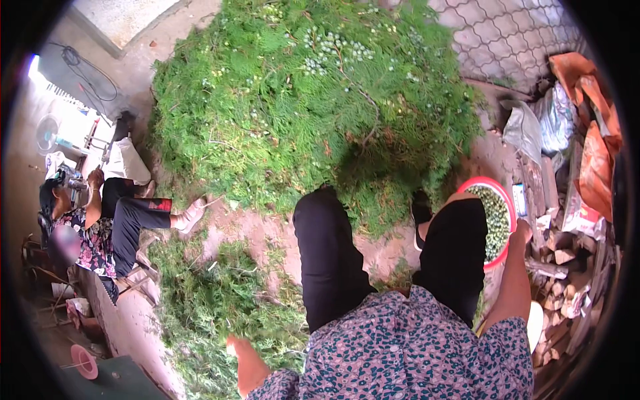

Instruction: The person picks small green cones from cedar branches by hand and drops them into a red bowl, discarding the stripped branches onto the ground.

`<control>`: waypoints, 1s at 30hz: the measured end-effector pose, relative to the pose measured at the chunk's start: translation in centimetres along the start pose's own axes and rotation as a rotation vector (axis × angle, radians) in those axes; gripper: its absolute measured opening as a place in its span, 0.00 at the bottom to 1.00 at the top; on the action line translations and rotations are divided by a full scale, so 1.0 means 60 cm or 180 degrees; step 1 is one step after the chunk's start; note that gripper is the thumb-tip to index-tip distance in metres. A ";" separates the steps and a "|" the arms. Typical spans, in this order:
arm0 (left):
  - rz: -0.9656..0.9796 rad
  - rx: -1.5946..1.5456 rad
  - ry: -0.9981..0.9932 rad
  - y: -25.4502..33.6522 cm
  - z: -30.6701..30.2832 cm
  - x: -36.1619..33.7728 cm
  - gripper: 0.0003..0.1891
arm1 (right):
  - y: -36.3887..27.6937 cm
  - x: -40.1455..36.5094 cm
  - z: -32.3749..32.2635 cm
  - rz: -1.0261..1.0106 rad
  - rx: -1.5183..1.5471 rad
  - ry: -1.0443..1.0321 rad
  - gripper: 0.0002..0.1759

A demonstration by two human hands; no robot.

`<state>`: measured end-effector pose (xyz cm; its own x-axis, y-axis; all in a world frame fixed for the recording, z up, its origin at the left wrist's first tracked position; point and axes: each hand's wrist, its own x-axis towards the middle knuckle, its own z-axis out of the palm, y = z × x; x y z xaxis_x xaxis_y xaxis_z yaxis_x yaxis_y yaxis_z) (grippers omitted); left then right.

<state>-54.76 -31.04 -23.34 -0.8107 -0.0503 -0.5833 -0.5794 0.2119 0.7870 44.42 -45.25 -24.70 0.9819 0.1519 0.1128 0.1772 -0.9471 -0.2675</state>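
Note:
A large heap of green conifer branches (293, 100) with pale green cones on it lies in front of my knees. To my right stands a red-rimmed basin (505, 193), partly filled with small green cones (497, 223). My right hand (523, 232) is at the basin's right rim, its fingers closed on the edge. Low on my left, my left hand (244, 355) is over a second, flatter pile of green branches (207, 300). Its fingers are smeared, and I can make out nothing held in it.
At the left another person (87, 227) sits on a low stool beside the heap, near a white sack (127, 161). Stacked firewood (560, 287), an orange sack (593, 167) and grey plastic bags (523, 130) line the right side. Wire mesh (510, 37) stands behind.

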 end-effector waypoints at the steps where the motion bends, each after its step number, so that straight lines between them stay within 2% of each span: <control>1: -0.0030 -0.0018 0.0169 0.006 -0.026 0.017 0.14 | -0.017 0.010 0.003 0.1492 0.1770 -0.0108 0.13; 2: -0.0069 -0.0046 0.0264 0.010 -0.042 0.026 0.14 | -0.055 0.012 -0.012 0.1483 0.1805 -0.0091 0.13; 4: -0.0159 -0.0131 0.0193 0.020 -0.037 0.022 0.14 | -0.205 -0.046 -0.106 0.1064 0.2377 -0.0815 0.17; 7: -0.0302 -0.0320 -0.0684 0.029 0.061 -0.026 0.15 | -0.428 -0.170 -0.228 0.0401 0.3987 -0.1257 0.20; 8: -0.0377 -0.0387 -0.1172 0.034 0.117 -0.066 0.15 | -0.487 -0.206 -0.256 0.0178 0.4422 -0.1501 0.21; 11: -0.0361 -0.0627 -0.3262 0.040 0.306 -0.251 0.15 | -0.611 -0.259 -0.271 -0.0071 0.4406 -0.2226 0.22; 12: 0.0305 -0.0680 -0.3657 0.031 0.355 -0.336 0.17 | -0.651 -0.284 -0.279 -0.0068 0.4312 -0.2335 0.22; 13: 0.0476 -0.0552 -0.4786 0.017 0.417 -0.362 0.18 | -0.682 -0.298 -0.271 -0.0152 0.4255 -0.2514 0.22; 14: 0.0606 -0.0387 -0.4239 0.036 0.424 -0.534 0.19 | -0.710 -0.310 -0.253 -0.0223 0.4199 -0.2703 0.22; 15: 0.0328 -0.0369 -0.4310 0.036 0.445 -0.621 0.20 | -0.736 -0.322 -0.238 -0.0211 0.4060 -0.2874 0.22; 18: -0.0452 -0.0336 -0.4673 -0.018 0.485 -0.753 0.22 | -0.795 -0.336 -0.168 -0.0050 0.3750 -0.3200 0.21; 20: -0.0772 0.0126 -0.4733 -0.053 0.495 -0.762 0.19 | -0.824 -0.341 -0.125 0.0047 0.3709 -0.3129 0.20; 21: -0.0868 0.0294 -0.4507 -0.047 0.484 -0.777 0.17 | -0.835 -0.341 -0.103 0.0102 0.3680 -0.3088 0.18; 25: -0.0756 0.0305 -0.4257 -0.041 0.474 -0.781 0.15 | -0.875 -0.327 -0.002 0.0116 0.3459 -0.2825 0.17; 27: -0.0682 0.0347 -0.4265 -0.039 0.474 -0.786 0.15 | -0.889 -0.310 0.051 -0.0578 0.3072 -0.2510 0.15; 30: -0.0552 0.0420 -0.4272 -0.032 0.471 -0.796 0.15 | -0.907 -0.322 0.041 -0.0543 0.3142 -0.2887 0.12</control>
<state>-12.55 -1.47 -2.67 0.0205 0.8791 -0.4761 -0.5910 0.3947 0.7035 15.98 4.07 -14.66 0.5724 0.7412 -0.3506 -0.1030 -0.3592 -0.9275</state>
